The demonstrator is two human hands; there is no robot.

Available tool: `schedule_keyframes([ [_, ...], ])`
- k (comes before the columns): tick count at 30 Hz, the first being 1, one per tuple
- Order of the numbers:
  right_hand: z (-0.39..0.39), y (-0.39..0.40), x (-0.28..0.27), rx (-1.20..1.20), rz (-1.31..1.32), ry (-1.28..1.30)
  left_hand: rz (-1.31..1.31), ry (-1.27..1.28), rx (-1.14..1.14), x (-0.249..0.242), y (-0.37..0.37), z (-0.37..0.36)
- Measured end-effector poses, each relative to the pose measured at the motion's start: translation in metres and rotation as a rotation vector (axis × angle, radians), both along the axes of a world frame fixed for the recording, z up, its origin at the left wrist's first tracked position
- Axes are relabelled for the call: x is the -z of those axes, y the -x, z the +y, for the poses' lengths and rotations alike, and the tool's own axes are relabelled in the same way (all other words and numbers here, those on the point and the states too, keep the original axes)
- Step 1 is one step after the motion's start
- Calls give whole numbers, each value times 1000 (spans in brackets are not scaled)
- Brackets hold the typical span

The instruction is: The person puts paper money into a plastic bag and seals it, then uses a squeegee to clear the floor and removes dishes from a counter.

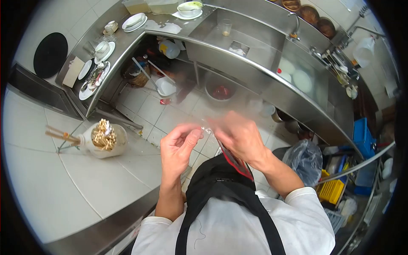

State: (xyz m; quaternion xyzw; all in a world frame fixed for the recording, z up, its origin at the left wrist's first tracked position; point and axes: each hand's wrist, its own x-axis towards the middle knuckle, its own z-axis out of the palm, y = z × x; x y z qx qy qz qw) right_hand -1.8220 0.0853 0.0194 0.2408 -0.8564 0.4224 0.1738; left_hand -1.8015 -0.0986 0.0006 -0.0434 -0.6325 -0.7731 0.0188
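Observation:
In front of my black apron, both my hands are raised over the tiled floor. My right hand [238,137] is closed round a flat, red-edged packet [236,163] that hangs down against the apron; its fingertips are smeared by motion. My left hand [180,143] is beside it on the left, fingers curled and thumb and forefinger pressed together. A small, shiny, whitish bit [207,129] shows between the two hands. What my left fingers pinch is too small to make out.
A steel sink [238,36] with a drinking glass [226,27] runs along the far side. Stacked plates [135,21] stand on the counter. A jar of wooden sticks [104,142] is on the left tiled top. At right are a bagged bin [304,158] and a yellow crate [330,191].

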Motion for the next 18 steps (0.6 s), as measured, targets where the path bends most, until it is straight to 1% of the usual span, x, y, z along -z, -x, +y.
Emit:
schedule_keyframes([
  [2,1,35,7,-13,111,-82,-27,22,-38,-1,25,6],
  [5,4,89,11,-88,174,-73,-69,147,-108,2,70,15],
  [8,14,141,13,-170,148,-58,-130,143,-181,-3,117,31],
  [9,13,161,12,-214,144,-38,-55,159,-232,-3,130,34],
  [11,12,197,11,-283,50,53,121,203,-341,-1,161,36],
  [15,7,258,17,-390,-220,178,58,143,-551,-2,198,28],
  [16,4,270,9,-424,-297,161,13,121,-598,-3,205,26],
  [18,-11,293,11,-458,-330,173,-79,76,-689,-4,218,19],
])
